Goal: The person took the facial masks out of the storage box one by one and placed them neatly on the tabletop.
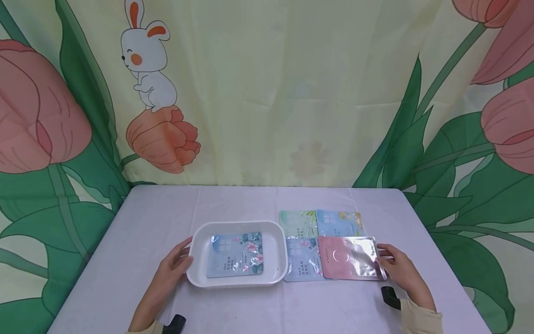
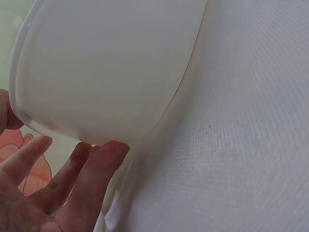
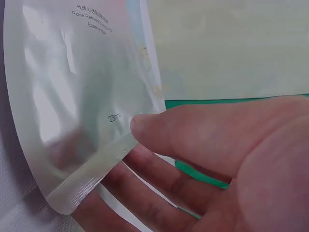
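In the head view, my left hand [image 1: 172, 263] touches the left end of a white plastic tray [image 1: 277, 257]. The left wrist view has its fingertips [image 2: 112, 149] against the outside of the tray wall [image 2: 106, 72]. Inside the tray lies a blue flowered face mask packet [image 1: 235, 255]. On the right, my right hand [image 1: 402, 269] pinches the right edge of a pink and silver face mask packet [image 1: 348, 257]. Seen from the right wrist, the thumb [image 3: 159, 128] lies over the silver packet's [image 3: 72, 96] sealed edge, with the other fingers behind it.
Beside the tray, a green packet [image 1: 298, 223], a light blue packet [image 1: 340, 222] and a blue flowered packet [image 1: 302, 260] lie on the white tablecloth [image 1: 233, 311]. The pink packet overlaps its neighbours. Behind the table hangs a printed curtain [image 1: 258, 93].
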`<state>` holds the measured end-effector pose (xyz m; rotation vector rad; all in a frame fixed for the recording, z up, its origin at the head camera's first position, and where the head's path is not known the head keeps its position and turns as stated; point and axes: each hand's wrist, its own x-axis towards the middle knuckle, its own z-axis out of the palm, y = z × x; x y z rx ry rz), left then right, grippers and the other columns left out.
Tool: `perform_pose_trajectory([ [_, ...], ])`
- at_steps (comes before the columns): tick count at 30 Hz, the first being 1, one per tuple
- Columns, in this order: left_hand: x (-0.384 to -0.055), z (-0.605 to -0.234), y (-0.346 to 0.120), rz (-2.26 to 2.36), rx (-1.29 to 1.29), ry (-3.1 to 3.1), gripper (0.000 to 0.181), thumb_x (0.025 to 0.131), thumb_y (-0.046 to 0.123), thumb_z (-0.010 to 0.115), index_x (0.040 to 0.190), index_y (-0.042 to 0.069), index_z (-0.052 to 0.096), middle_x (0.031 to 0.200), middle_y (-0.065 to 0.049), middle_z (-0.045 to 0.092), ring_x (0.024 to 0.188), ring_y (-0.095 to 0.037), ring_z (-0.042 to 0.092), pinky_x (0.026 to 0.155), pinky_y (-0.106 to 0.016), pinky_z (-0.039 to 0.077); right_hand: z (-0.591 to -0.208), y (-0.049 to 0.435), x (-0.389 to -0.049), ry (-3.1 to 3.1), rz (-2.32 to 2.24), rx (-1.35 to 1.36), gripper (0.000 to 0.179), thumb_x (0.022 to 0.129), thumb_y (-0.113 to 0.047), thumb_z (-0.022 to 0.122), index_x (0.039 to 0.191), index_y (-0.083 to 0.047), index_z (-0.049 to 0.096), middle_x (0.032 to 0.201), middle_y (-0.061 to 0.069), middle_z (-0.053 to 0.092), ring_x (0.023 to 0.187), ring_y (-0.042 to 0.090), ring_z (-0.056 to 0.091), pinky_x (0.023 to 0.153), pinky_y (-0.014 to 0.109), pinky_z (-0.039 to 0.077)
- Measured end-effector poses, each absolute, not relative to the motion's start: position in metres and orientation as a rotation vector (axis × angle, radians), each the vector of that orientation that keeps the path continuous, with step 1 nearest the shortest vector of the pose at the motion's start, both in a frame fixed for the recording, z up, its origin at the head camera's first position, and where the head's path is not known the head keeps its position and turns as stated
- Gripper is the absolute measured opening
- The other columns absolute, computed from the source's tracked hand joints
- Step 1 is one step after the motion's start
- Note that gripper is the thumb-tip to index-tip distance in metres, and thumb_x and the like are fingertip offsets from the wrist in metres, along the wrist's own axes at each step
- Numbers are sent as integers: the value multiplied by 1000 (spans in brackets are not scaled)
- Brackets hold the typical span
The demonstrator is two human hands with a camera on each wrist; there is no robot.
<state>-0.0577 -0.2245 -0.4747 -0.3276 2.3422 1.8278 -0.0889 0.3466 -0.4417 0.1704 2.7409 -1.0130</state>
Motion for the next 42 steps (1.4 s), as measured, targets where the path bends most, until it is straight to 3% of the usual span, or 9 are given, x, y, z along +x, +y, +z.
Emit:
perform_pose_trajectory([
  [21,-58,-475,-226,1828,-297,2357,67,94,47,63,153,30,35,147,-14,47,133,-36,52,97,-44,55,-422,326,-88,2760,-1089,192,54,102,-16,53,146,6,32,137,33,48,126,51,45,101,64,45],
  [27,-58,-475,-226,1836,-296,2357,66,95,46,63,152,29,36,147,-13,48,133,-35,51,98,-44,54,-415,311,-91,2716,-1142,225,58,102,-20,54,149,3,30,140,31,45,129,50,43,101,63,46],
  [42,-56,-475,-225,1827,-307,2356,66,95,45,63,153,29,35,148,-14,46,133,-37,51,98,-45,54,-414,264,-99,2796,-1137,79,49,99,-11,58,142,3,41,131,26,56,120,43,54,97,53,53],
])
